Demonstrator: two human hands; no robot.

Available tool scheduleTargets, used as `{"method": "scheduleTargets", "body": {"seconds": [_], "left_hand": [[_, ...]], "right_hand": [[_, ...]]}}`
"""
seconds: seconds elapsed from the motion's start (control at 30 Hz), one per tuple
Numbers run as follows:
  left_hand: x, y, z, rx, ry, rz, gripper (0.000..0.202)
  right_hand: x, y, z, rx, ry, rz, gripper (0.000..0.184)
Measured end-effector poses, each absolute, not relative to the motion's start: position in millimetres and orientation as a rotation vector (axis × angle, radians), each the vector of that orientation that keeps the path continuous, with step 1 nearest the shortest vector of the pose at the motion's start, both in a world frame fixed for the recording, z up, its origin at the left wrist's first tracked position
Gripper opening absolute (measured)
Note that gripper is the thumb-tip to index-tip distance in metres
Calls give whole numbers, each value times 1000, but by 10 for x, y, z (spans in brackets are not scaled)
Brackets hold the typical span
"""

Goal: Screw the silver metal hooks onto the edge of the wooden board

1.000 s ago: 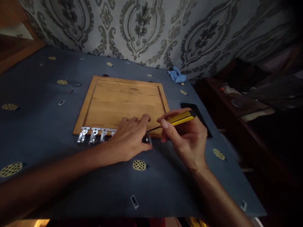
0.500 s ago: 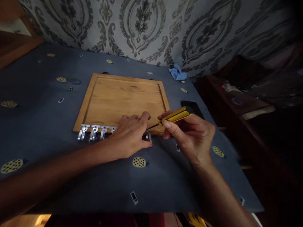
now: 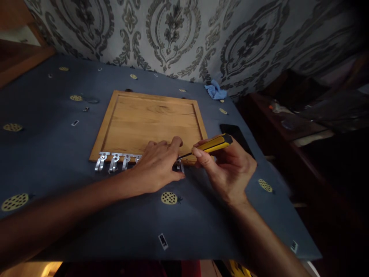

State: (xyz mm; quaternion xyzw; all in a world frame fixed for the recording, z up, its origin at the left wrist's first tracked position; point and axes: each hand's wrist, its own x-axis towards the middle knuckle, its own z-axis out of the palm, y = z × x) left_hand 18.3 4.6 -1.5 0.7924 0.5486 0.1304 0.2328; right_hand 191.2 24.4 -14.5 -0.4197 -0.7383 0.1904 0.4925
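Note:
A wooden panel [image 3: 155, 119] with a raised frame lies flat on the table. Along its near edge runs a metal hook rail [image 3: 115, 157] with several silvery hooks hanging past the wood. My left hand [image 3: 157, 165] is closed over the right part of this rail, fingers bent on the panel and thumb by the rightmost hook [image 3: 180, 166]. A yellow-and-black screwdriver [image 3: 215, 144] is pinched in my right hand [image 3: 230, 169]. Its shaft slants down left to the rail beside my left index finger; the fingers hide exactly where the tip sits.
The table [image 3: 115, 227] wears a dark blue cover with a pineapple print. Behind the panel are a crumpled blue cloth [image 3: 215, 90] and, at the right, a black phone-like slab [image 3: 235, 132]. A small dark piece [image 3: 86, 109] lies left. Patterned wallpaper rises behind.
My right hand has shifted slightly left and down, and the screwdriver handle has turned, showing more of its black end. My left hand and the panel stay in place.

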Motion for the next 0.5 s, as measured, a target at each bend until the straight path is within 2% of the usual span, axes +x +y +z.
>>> {"method": "scheduleTargets", "body": {"seconds": [0.33,0.5], "left_hand": [[187,47,23,2149,1511,341,52],[179,47,0,2149,1511,344,55]], "right_hand": [[1912,248,-170,-1048,-1771,455,21],[1884,183,-89,-946,-1626,397,11]]}}
